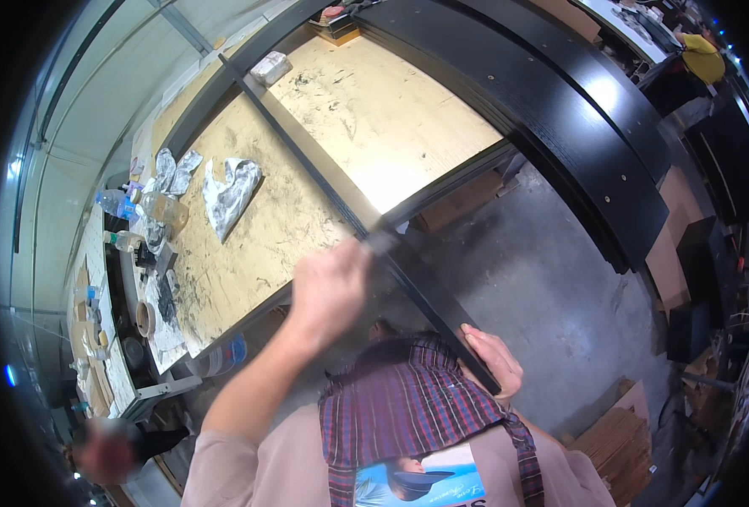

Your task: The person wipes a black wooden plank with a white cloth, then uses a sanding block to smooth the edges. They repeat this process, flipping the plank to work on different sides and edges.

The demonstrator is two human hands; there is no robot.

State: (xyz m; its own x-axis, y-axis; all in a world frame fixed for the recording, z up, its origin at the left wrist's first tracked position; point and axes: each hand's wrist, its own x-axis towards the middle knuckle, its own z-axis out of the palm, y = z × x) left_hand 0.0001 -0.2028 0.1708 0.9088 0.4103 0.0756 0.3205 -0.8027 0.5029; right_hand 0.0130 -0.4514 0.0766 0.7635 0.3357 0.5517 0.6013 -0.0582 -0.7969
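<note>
A long, narrow black board [429, 308] slants from the far left of the bench down to my right side. Its near end rests in my right hand [494, 363], with the thumb on top and the fingers along the side. Smeared by motion, my left hand [330, 283] is closed in a fist at the middle of the board. From that fist a small greyish thing [380, 242] sticks out against the board; it is too blurred to name. The board lies across a light wooden tabletop [277, 245] marked with dark smudges.
Crumpled grey-white cloths [231, 194] and plastic bottles [165, 209] stand on the bench's left side. A whitish block [270, 68] lies at the far end. Large black panels [552, 110] are stacked on the right. Cardboard [620, 444] lies on the floor. A person [108, 452] is at lower left.
</note>
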